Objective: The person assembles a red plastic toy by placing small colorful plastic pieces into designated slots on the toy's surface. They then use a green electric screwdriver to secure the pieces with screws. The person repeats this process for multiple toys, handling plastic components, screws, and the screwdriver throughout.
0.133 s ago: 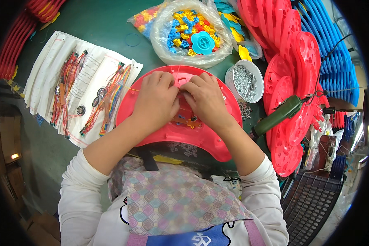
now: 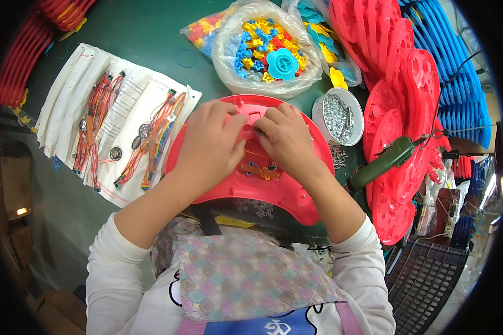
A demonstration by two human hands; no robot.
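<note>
A red plastic shell [image 2: 218, 192] with a curved outline lies on the table in front of me, its hollow inside with pegs facing up. Over its far left part, my left hand [image 2: 212, 142] is closed with curled fingers, slightly blurred. My right hand [image 2: 286, 137] is closed too, its thumb and fingertips pinched together over the shell's upper middle. What either hand grips is hidden. Between and below the hands, a brown circuit strip [image 2: 261, 171] with blue and yellow bits sits inside the shell, and thin wires run near it.
Wired speaker sets [image 2: 144, 134] lie on white paper sheets [image 2: 114, 106] at left. A plastic bag [image 2: 229, 75] of small coloured parts stands behind the shell. A white tub [image 2: 352, 135] of screws, a hanging green electric screwdriver [image 2: 381, 163] and stacked red shells [image 2: 394, 215] are at right.
The view has shifted slightly, moving the scene right and down in the picture. My left fingers have drawn a little away from my right ones, widening the gap over the shell.
</note>
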